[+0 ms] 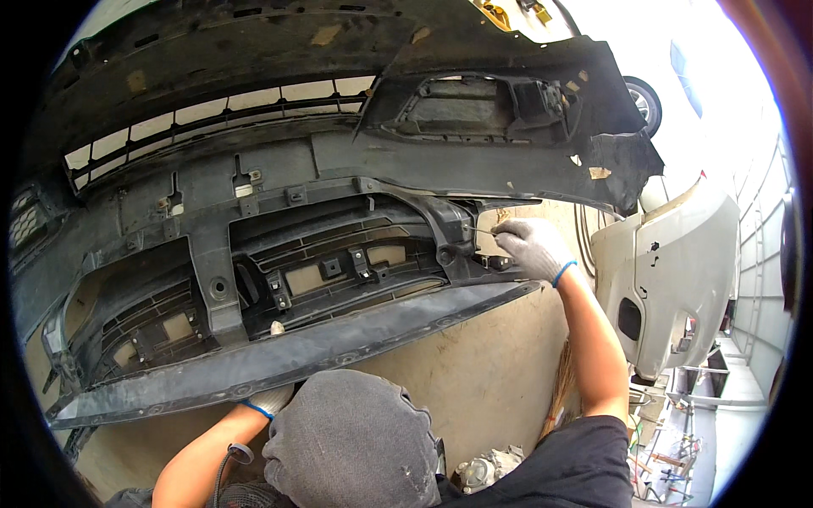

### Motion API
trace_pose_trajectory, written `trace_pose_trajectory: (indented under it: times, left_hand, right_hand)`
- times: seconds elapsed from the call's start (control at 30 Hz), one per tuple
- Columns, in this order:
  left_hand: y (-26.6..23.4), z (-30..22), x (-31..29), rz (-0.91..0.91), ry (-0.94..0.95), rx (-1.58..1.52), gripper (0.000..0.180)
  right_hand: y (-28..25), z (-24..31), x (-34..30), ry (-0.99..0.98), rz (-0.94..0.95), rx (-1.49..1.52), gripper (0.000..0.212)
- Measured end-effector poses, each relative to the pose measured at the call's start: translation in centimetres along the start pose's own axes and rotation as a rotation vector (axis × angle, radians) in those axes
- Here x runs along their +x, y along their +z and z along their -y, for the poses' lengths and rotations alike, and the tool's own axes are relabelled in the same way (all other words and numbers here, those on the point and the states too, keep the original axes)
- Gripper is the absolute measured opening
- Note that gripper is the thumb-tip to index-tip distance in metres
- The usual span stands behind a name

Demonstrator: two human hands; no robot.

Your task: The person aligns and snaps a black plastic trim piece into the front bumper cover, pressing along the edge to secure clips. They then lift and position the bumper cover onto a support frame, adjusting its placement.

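A large black plastic car bumper cover (pixel 339 161) lies with its inner side showing, and a black grille frame (pixel 218 284) is set along its near side. My right hand (pixel 535 245), in a whitish glove with a blue cuff, is closed round a screwdriver, its thin metal shaft (pixel 481 230) pointing left at the frame's right end. The handle is hidden in the fist. My left hand (pixel 273 398), gloved alike, reaches under the frame's long near strip (pixel 296 351). One fingertip shows over the strip's far edge; the other fingers are hidden beneath it.
At the right stands a white bumper (pixel 677 262), and beyond it a car wheel (pixel 644 103). A straw broom (pixel 559 385) and a grey metal part (pixel 489 468) lie near my right arm. A grey cap (pixel 351 436) covers the lower middle. Tools (pixel 677 457) are scattered lower right.
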State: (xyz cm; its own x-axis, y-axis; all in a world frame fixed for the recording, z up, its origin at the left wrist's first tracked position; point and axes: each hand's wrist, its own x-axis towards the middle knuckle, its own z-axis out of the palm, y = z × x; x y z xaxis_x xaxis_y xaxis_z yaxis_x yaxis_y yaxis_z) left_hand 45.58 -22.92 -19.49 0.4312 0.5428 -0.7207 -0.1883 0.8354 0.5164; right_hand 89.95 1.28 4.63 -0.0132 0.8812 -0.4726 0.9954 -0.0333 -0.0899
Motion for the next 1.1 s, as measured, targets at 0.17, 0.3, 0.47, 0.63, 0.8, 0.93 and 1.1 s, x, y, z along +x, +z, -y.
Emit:
trace_pose_trajectory:
  times: [0.17, 0.3, 0.47, 0.63, 0.8, 0.93, 1.1]
  left_hand:
    - [0.0, 0.2, 0.5, -0.007, 0.013, 0.009, 0.029]
    - [0.0, 0.3, 0.8, -0.010, 0.015, 0.020, 0.029]
    - [0.2, 0.4, 1.5, -0.004, 0.025, 0.035, 0.029]
    - [0.4, 0.4, 1.9, 0.000, 0.032, 0.048, 0.029]
    - [0.6, 0.5, 2.2, 0.004, 0.038, 0.066, 0.029]
    - [0.7, 0.5, 2.7, 0.008, 0.049, 0.079, 0.030]
    - [0.7, 0.5, 2.8, 0.008, 0.067, 0.097, 0.030]
  right_hand:
    - [-0.4, -0.5, 0.4, 0.024, 0.044, 0.027, 0.032]
    - [-0.5, 0.4, 0.0, 0.079, 0.042, 0.032, 0.033]
    - [-0.5, 0.1, 0.0, 0.058, 0.034, 0.032, 0.030]
    - [-0.6, 0.0, 0.2, 0.066, 0.035, 0.017, 0.030]
    - [-1.1, 0.7, 0.9, 0.015, 0.055, -0.090, 0.030]
    - [-1.8, 2.5, 1.8, -0.088, 0.072, -0.235, 0.027]
    - [-2.5, 2.1, 3.2, 0.336, 0.313, 0.210, 0.027]
